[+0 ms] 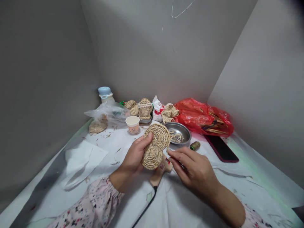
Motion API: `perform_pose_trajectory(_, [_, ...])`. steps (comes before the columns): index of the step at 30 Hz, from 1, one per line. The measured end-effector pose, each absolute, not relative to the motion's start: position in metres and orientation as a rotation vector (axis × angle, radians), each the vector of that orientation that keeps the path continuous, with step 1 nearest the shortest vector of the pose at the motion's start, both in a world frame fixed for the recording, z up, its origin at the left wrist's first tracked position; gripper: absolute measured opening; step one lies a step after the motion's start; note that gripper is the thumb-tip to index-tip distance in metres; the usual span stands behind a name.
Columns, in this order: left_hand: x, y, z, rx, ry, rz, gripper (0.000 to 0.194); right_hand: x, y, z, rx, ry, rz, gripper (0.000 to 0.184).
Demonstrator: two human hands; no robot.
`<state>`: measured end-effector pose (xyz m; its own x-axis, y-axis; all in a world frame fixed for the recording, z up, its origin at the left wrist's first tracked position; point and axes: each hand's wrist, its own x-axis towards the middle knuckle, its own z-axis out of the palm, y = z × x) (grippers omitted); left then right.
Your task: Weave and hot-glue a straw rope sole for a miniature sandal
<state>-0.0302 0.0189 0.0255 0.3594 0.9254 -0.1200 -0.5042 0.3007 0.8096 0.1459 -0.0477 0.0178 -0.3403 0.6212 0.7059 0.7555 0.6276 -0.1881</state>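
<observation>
In my left hand (133, 155) is a woven straw sole (155, 145), a figure-eight shape of coiled straw cord, with the thumb on its face and the other fingers behind it. My right hand (193, 167) pinches the loose end of the straw cord (168, 149) at the sole's right edge. Partly hidden under the sole lies a beige glue gun (156, 177) with a black cord (147, 205). Beyond the right hand sit a steel bowl (187, 134) with straw scraps in it and a spool of olive thread (195, 146).
Behind stand a paper cup (132, 124), woven straw pieces (145, 110), a clear plastic bag (111, 110) and a blue-lidded bottle (104, 93). At right are a red plastic bag (192, 110) and a phone (220, 148). White paper (83, 161) lies left; grey walls enclose the table.
</observation>
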Motion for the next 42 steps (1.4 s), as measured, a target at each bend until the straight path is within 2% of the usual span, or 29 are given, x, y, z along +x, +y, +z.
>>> perform_pose_trajectory(15, [-0.030,0.019,0.025,0.760,0.647,1.053,0.027,0.141,-0.046,0.011,-1.035,-2.025,-0.040,0.020])
perform_pose_trajectory(28, [-0.028,0.017,0.027,0.743,0.678,1.090,0.034,0.136,-0.045,0.006,-0.999,-1.924,0.094,0.025])
perform_pose_trajectory(42, [-0.027,0.013,0.027,0.735,0.707,1.165,0.030,0.134,-0.043,0.001,-1.004,-1.903,0.159,0.032])
